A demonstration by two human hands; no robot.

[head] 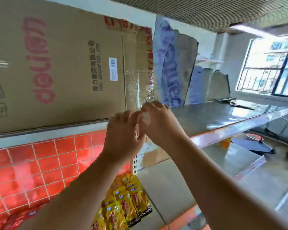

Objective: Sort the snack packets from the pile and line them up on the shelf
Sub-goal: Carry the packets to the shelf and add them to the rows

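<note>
Both hands meet at the front edge of the upper shelf [223,117]. The left hand [123,136] and the right hand [161,125] curl their fingers toward each other and pinch a small pale item [145,118] between them; blur hides what it is. Risk: the hold is shared and shallow, so a pull from either side may tear the item or let it fall. Below the forearms, the yellow snack packets [126,201] lie lined up on the lower shelf [170,188]. A dropped item or a lowered forearm may knock that row askew. The cardboard box [56,63] stands just beside the hands and may be nudged.
</note>
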